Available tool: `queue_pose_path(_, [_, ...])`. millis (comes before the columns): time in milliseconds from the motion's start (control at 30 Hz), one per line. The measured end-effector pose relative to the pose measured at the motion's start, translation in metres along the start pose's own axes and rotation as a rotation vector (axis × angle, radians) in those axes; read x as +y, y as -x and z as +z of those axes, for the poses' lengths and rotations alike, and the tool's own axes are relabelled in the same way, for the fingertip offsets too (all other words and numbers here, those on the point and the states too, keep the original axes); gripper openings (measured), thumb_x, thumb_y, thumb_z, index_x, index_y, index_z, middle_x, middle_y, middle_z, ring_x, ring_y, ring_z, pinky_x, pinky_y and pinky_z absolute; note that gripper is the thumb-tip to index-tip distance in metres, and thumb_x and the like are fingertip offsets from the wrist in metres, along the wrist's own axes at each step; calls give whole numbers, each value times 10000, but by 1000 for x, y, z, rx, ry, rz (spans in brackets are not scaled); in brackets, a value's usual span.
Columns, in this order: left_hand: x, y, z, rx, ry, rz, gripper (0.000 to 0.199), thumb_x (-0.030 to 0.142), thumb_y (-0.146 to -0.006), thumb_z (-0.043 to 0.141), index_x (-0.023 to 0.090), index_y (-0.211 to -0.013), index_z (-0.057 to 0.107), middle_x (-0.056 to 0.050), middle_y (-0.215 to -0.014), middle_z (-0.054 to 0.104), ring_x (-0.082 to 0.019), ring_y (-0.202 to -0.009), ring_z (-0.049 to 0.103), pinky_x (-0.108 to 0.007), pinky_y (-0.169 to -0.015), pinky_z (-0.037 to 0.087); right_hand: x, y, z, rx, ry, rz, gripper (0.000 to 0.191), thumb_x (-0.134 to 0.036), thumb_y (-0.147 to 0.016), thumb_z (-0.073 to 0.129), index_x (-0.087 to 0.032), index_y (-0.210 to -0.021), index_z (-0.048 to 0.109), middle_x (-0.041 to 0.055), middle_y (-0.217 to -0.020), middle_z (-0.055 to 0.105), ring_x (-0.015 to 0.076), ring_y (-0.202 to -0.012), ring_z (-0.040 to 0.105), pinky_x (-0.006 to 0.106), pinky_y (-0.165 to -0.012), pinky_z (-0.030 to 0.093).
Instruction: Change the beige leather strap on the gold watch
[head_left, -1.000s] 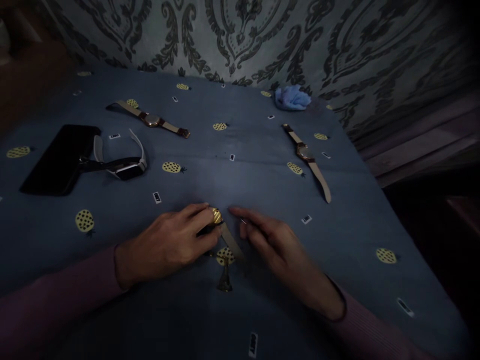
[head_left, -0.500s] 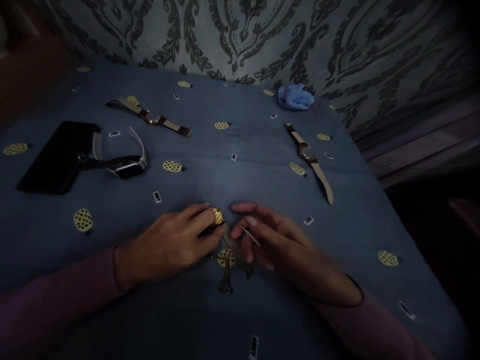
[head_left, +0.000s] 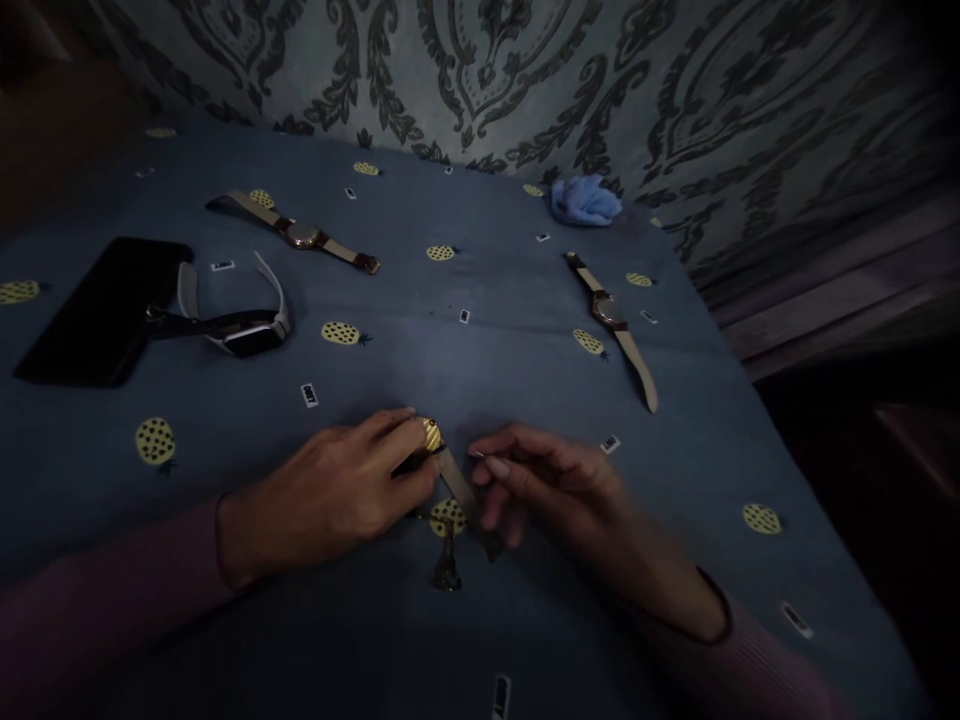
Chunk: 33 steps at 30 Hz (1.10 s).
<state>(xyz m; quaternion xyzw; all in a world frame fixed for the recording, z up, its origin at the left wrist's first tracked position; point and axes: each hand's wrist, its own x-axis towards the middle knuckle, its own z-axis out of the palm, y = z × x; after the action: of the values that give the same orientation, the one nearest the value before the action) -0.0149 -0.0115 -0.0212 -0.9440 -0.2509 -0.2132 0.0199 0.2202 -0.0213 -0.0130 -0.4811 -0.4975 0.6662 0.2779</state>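
Note:
My left hand [head_left: 337, 500] is closed on a wristwatch [head_left: 433, 434], its gold-coloured case showing past the fingertips. The watch's pale strap [head_left: 456, 480] slants down and right from the case. Just right of it, my right hand [head_left: 559, 490] pinches a thin silver pointed tool [head_left: 478, 455] between thumb and forefinger. Only the tool's tip shows; the fingers hide the rest, so I cannot tell its exact kind. The tip is apart from the watch case. Below the strap lies a small dark metallic object [head_left: 447, 572] of unclear kind.
Two more wristwatches lie on the blue patterned tablecloth [head_left: 420, 350]: one watch [head_left: 303, 236] at back left, another watch [head_left: 607, 310] at right. At left are a black phone [head_left: 105, 310] and a white-strapped smartwatch [head_left: 253, 340]. A crumpled blue cloth [head_left: 585, 200] sits near the wall.
My right hand has turned and its fingers have curled in, covering most of the tool that showed before. My left hand stays on the watch. The view has shifted slightly.

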Motion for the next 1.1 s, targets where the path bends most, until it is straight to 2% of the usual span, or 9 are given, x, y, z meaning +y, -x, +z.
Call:
queue_pose_path(67, [0, -1, -1, 5, -14, 7, 305, 110, -1001, 330, 95, -1022, 633, -128, -976, 677, -294, -983, 685, -307, -574, 620, 3, -1, 1, 30, 140, -57, 165, -314, -891, 630, -207, -994, 702, -1, -780, 664, 80, -473, 582, 208, -418, 476])
queue_pose_path(200, [1, -3, -2, 3, -31, 6, 301, 96, -995, 341, 101, -988, 642, -101, -935, 674, -251, -948, 687, -275, -600, 613, 2, -3, 3, 73, 365, -197, 169, -263, -914, 564, -236, -980, 717, 17, -851, 699, 134, -672, 629, 254, -609, 520])
queue_pose_path(300, [1, -4, -4, -10, -35, 0, 319, 85, -995, 327, 100, -996, 645, -102, -943, 674, -247, -968, 680, -266, -612, 612, 0, -3, 4, 92, 435, -186, 182, -259, -933, 521, -207, -1058, 643, -4, -743, 624, 127, -635, 590, 245, -592, 498])
queue_pose_path(367, [1, -4, -4, -25, -30, 4, 318, 75, -991, 329, 97, -1011, 645, -109, -952, 673, -245, -975, 678, -264, -619, 613, 0, -3, 3, 76, 384, -132, 173, -265, -930, 527, -189, -1074, 588, -24, -710, 575, 103, -549, 551, 226, -522, 470])
queue_pose_path(500, [1, -3, -5, -42, -40, 3, 298, 87, -993, 345, 108, -1037, 639, -101, -979, 673, -230, -982, 676, -251, -625, 613, 3, -7, 2, 0, 228, -67, 150, -313, -924, 549, -169, -959, 574, -19, -713, 585, 69, -454, 523, 208, -456, 435])
queue_pose_path(633, [1, -3, -5, -31, -16, 2, 310, 86, -995, 332, 97, -1032, 639, -114, -981, 673, -249, -978, 679, -281, -619, 620, 4, -10, 2, 14, 147, -29, 196, -355, -917, 575, -160, -909, 591, -17, -691, 592, 56, -433, 501, 181, -403, 371])
queue_pose_path(967, [2, -2, -4, -56, -16, -14, 325, 106, -1003, 311, 113, -1030, 635, -108, -986, 665, -253, -966, 676, -280, -571, 609, 3, -11, 3, 3, 86, 4, 262, -409, -904, 611, -153, -848, 601, -12, -664, 613, 47, -404, 499, 165, -366, 343])
queue_pose_path(1100, [2, -2, -3, -30, -2, -17, 324, 96, -996, 320, 105, -1003, 644, -110, -961, 666, -256, -935, 681, -286, -561, 612, 2, -10, 4, 6, 77, 2, 247, -390, -904, 616, -152, -838, 601, -13, -664, 620, 42, -403, 496, 161, -370, 346])
